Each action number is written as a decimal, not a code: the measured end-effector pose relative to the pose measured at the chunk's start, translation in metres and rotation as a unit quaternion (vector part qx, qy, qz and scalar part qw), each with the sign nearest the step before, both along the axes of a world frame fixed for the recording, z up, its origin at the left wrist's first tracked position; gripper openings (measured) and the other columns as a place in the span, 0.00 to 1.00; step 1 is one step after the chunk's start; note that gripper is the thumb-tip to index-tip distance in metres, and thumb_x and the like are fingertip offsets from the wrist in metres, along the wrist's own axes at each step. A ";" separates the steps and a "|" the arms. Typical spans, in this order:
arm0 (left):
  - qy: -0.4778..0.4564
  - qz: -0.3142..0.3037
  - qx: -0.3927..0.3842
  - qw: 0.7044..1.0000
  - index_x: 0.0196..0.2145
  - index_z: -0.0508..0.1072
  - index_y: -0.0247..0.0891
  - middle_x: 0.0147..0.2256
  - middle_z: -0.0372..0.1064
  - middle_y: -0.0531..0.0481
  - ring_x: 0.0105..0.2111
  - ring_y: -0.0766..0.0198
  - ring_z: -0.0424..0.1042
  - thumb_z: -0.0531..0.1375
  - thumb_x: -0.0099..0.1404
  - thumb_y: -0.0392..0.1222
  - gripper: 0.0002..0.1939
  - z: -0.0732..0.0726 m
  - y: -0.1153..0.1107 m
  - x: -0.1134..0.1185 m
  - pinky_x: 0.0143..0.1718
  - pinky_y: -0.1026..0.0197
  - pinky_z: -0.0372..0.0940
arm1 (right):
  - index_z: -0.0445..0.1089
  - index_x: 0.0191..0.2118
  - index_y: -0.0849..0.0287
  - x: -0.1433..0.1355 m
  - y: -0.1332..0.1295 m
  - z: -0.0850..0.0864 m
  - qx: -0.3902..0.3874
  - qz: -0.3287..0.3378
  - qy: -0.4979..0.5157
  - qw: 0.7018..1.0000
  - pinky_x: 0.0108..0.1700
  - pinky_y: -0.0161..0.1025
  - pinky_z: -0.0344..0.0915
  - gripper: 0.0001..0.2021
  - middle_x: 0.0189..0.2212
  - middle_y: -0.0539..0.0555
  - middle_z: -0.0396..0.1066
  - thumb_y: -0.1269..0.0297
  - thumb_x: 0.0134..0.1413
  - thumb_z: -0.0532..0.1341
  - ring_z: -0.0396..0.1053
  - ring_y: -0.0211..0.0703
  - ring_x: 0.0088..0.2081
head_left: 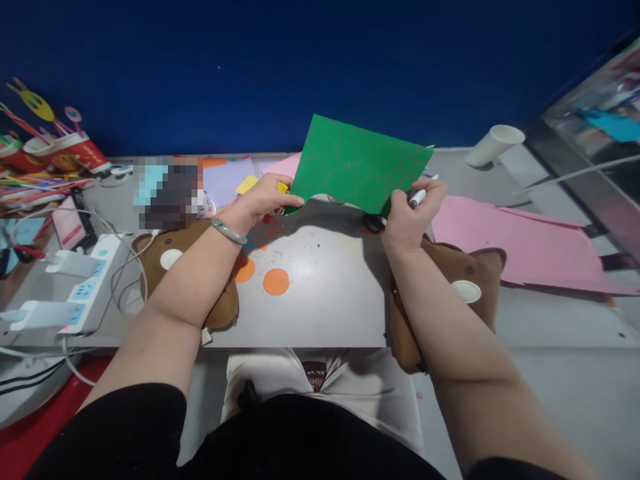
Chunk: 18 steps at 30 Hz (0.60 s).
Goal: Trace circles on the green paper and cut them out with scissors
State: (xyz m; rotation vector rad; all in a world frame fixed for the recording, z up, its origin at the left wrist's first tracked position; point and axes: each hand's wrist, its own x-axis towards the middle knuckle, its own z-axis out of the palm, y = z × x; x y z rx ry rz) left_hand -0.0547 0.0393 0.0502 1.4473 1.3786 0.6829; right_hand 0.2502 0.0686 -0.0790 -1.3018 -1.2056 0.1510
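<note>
A green sheet of paper [365, 163] with drawn circles is held up above the table, tilted toward me. A curved piece is cut out of its lower edge. My left hand [273, 197] pinches its lower left corner, thumb in front. At the lower right corner my right hand [413, 207] grips the sheet, and a white marker [418, 198] with a dark cap or tip is tucked in the same hand. Black-handled scissors [374, 223] lie behind, near my right hand, partly hidden. Orange paper circles [276, 282] rest on the table below the sheet.
Brown cushions [450, 280] lie under both forearms. Pink sheets [520, 240] and a white paper cup [495, 145] are at the right. On the left stand a power strip [95, 283] with cables, a phone [73, 220] and red cups [80, 150] holding paper crafts. A blue partition [320, 60] closes the back.
</note>
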 end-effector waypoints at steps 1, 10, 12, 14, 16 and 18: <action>0.000 0.001 -0.003 1.000 0.22 0.65 0.39 0.14 0.57 0.59 0.16 0.75 0.57 0.68 0.65 0.25 0.20 -0.001 0.001 -0.001 0.21 0.67 0.47 | 0.57 0.42 0.51 -0.002 0.000 0.000 0.021 -0.025 0.007 0.999 0.41 0.44 0.63 0.14 0.36 0.48 0.55 0.69 0.52 0.61 0.61 0.41 0.34; -0.034 0.003 0.009 0.999 0.23 0.64 0.40 0.14 0.57 0.59 0.15 0.72 0.59 0.70 0.59 0.30 0.18 -0.019 0.011 -0.008 0.18 0.68 0.46 | 0.60 0.43 0.52 -0.012 -0.003 0.003 0.039 -0.052 0.011 0.998 0.44 0.49 0.71 0.13 0.35 0.49 0.58 0.70 0.52 0.60 0.66 0.43 0.35; -0.041 0.005 0.010 0.999 0.24 0.65 0.40 0.15 0.56 0.60 0.16 0.72 0.59 0.70 0.59 0.29 0.18 -0.018 0.010 -0.007 0.19 0.68 0.46 | 0.59 0.43 0.52 -0.011 -0.003 0.004 0.031 -0.057 0.011 0.998 0.46 0.51 0.72 0.13 0.37 0.50 0.59 0.71 0.53 0.60 0.68 0.44 0.37; -0.046 0.014 0.018 0.999 0.24 0.65 0.40 0.16 0.57 0.60 0.16 0.73 0.57 0.69 0.59 0.27 0.17 -0.015 0.009 -0.005 0.19 0.67 0.46 | 0.59 0.43 0.52 -0.009 -0.003 0.005 0.025 -0.066 0.010 0.997 0.49 0.53 0.72 0.13 0.38 0.51 0.60 0.71 0.54 0.60 0.69 0.46 0.40; -0.046 0.023 0.019 0.999 0.25 0.67 0.39 0.17 0.59 0.60 0.16 0.74 0.57 0.68 0.60 0.25 0.15 -0.012 0.007 -0.004 0.19 0.67 0.47 | 0.60 0.43 0.52 -0.008 -0.003 0.006 0.027 -0.077 0.011 0.997 0.53 0.55 0.72 0.13 0.41 0.53 0.62 0.72 0.54 0.61 0.71 0.48 0.45; -0.042 0.028 0.018 0.999 0.27 0.70 0.37 0.18 0.61 0.59 0.17 0.74 0.57 0.67 0.61 0.25 0.12 -0.009 0.006 -0.004 0.19 0.67 0.49 | 0.60 0.43 0.52 -0.007 -0.004 0.007 0.032 -0.083 0.012 0.996 0.56 0.56 0.71 0.13 0.42 0.54 0.63 0.72 0.54 0.61 0.71 0.50 0.48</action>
